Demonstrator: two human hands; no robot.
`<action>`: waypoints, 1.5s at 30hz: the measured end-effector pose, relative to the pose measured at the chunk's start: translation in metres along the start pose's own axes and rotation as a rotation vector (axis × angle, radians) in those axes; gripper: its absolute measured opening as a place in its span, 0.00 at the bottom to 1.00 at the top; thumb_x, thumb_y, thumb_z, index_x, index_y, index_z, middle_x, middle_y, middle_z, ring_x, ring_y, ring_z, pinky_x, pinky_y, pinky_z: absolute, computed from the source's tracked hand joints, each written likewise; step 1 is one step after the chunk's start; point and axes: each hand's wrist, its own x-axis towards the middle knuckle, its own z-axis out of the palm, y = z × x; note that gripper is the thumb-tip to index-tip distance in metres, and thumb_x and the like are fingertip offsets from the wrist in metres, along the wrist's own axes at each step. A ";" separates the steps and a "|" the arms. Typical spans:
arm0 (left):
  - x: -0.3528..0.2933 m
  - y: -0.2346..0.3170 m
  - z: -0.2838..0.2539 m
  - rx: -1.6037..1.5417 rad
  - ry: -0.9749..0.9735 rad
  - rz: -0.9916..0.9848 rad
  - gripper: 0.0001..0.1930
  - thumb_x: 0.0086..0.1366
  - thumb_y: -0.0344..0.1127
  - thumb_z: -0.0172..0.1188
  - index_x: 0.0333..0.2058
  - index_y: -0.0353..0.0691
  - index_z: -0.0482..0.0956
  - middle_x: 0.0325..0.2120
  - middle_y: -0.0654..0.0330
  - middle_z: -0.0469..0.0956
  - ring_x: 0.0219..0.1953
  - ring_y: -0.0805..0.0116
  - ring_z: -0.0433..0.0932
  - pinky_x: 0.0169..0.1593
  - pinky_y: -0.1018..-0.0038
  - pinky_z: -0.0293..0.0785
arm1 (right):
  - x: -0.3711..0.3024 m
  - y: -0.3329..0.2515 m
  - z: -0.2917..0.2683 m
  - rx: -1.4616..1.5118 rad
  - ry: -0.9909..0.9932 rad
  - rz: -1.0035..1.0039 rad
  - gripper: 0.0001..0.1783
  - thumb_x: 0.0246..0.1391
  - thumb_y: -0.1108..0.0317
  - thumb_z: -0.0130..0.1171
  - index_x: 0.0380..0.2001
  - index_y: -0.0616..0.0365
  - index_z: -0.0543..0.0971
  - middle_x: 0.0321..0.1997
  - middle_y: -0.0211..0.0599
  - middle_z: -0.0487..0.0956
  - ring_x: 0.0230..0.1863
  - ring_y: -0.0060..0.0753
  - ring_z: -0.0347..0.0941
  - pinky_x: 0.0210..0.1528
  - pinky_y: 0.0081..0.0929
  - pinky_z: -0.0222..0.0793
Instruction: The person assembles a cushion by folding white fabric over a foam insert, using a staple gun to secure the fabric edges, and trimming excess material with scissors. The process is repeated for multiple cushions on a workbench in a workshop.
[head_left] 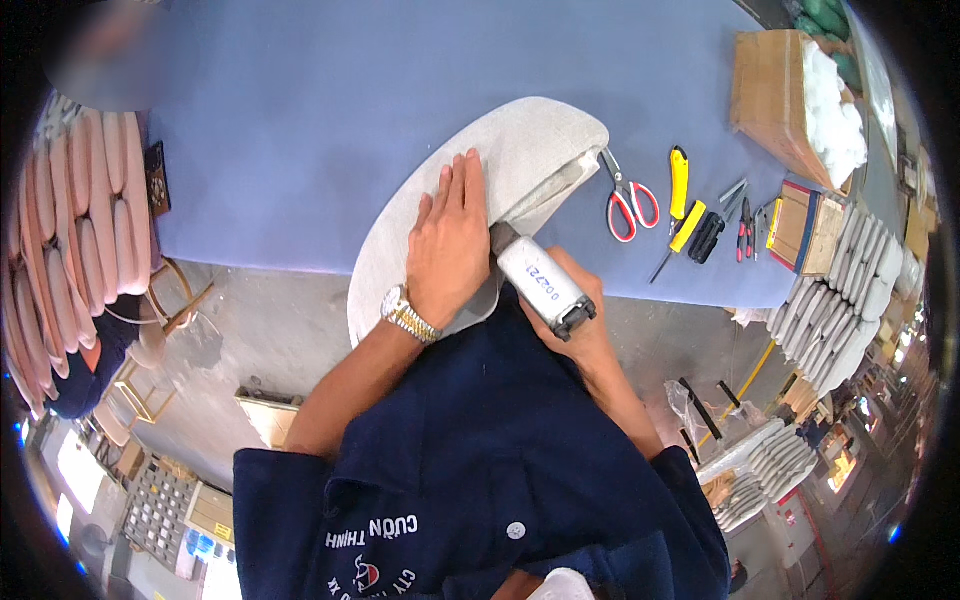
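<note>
A curved, light-grey fabric-covered panel (530, 130) lies at the near edge of the blue-topped table, partly overhanging toward my body. My left hand (447, 235) rests flat on its fabric, fingers stretched out; a watch is on that wrist. In my right hand (588, 285) is a silver staple gun (538, 272), its dark nose at the panel's inner edge, close beside my left hand. My right fingers wrap round its handle and are mostly hidden under the body. Farther right along the panel, the fabric edge looks loose and folded.
Red-and-white-handled scissors (632, 208) lie beside the panel's right tip. Farther right are a yellow utility knife (679, 182), a yellow-handled screwdriver (687, 228) and pliers (745, 235). A cardboard box (768, 85) holds white stuffing. Pinkish pads (85, 220) are stacked left, grey pads (850, 270) right.
</note>
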 end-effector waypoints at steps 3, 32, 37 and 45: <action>0.004 0.000 -0.013 -0.046 -0.064 0.064 0.51 0.56 0.27 0.67 0.76 0.39 0.49 0.72 0.37 0.57 0.75 0.41 0.57 0.73 0.47 0.60 | 0.002 -0.003 0.002 0.030 0.051 -0.047 0.13 0.49 0.76 0.68 0.39 0.62 0.79 0.30 0.35 0.80 0.32 0.27 0.77 0.38 0.26 0.73; -0.034 -0.031 -0.014 0.038 -0.053 0.039 0.46 0.64 0.40 0.65 0.74 0.30 0.51 0.72 0.36 0.57 0.73 0.40 0.59 0.72 0.57 0.64 | -0.008 0.015 0.017 0.066 0.101 -0.207 0.11 0.51 0.74 0.70 0.37 0.63 0.80 0.32 0.38 0.82 0.32 0.31 0.80 0.37 0.27 0.74; -0.036 -0.029 -0.011 0.041 -0.022 0.039 0.46 0.61 0.34 0.68 0.73 0.29 0.52 0.72 0.37 0.59 0.73 0.41 0.60 0.71 0.58 0.66 | -0.007 0.008 0.009 -0.003 0.012 -0.120 0.14 0.49 0.72 0.71 0.39 0.61 0.80 0.31 0.39 0.81 0.30 0.36 0.79 0.36 0.28 0.73; -0.038 -0.025 -0.013 -0.020 -0.013 -0.011 0.45 0.60 0.34 0.70 0.71 0.28 0.55 0.71 0.38 0.60 0.73 0.42 0.61 0.70 0.48 0.67 | -0.006 -0.003 0.012 -0.005 0.009 -0.078 0.14 0.48 0.72 0.71 0.38 0.61 0.79 0.29 0.39 0.80 0.29 0.39 0.79 0.34 0.29 0.73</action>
